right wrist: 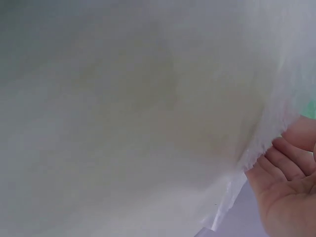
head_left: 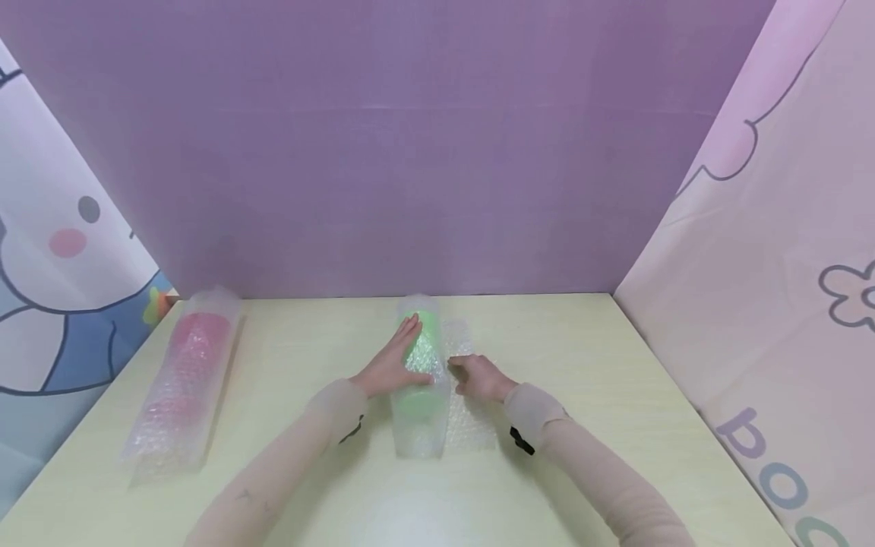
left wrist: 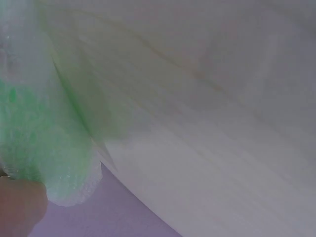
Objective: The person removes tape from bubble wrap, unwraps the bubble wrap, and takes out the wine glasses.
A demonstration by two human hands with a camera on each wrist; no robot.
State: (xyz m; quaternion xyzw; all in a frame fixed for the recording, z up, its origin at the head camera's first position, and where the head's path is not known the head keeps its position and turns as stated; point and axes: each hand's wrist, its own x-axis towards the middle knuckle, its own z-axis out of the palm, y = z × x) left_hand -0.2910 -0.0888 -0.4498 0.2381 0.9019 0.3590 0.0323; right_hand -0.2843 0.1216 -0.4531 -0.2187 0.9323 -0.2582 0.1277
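1. Green bundle point(head_left: 418, 414) in bubble wrap: in the head view it lies at the middle of the table point(head_left: 383, 509), lengthwise before you. Your left hand point(head_left: 390, 368) rests on it, with straight fingers and the thumb apart, not clasped round. Your right hand point(head_left: 481, 377) is just beside it, with bent fingers, over the loose flap point(head_left: 472, 429) of wrap. I think that if your left hand presses too lightly, the bundle may roll when the flap is pulled. The pink bundle point(head_left: 187, 372) lies well apart, on the left (it seems out of danger).

2. In the left wrist view, a part of the green bundle shows at the left side, and one digit of your left hand touches it near the corner. The wrap looks shiny, so a slip is possible, I judge.

3. In the right wrist view, the bent fingers of your right hand are at the uneven edge of the wrap; I cannot tell whether they pinch it or only touch it. If they have only this edge, the thin film could escape or tear, and a slanted pull could make the wrapping crooked.
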